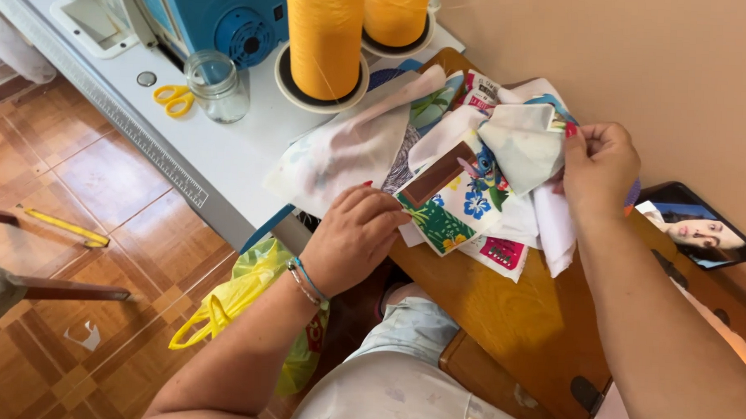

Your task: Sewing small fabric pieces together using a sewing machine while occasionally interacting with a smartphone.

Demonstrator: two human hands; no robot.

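Both hands [356, 234] [598, 168] grip printed fabric pieces [465, 188] stretched left to right.

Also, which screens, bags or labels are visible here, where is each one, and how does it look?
Phone screen: lies flat at the right by the wall, beyond the right hand; dark rectangle, lit with a picture.
Yellow plastic bag: hangs under the table edge, below the left hand; crumpled, with loop handles.
Measuring strip: along the white table's front edge; long, pale, with fine marks.
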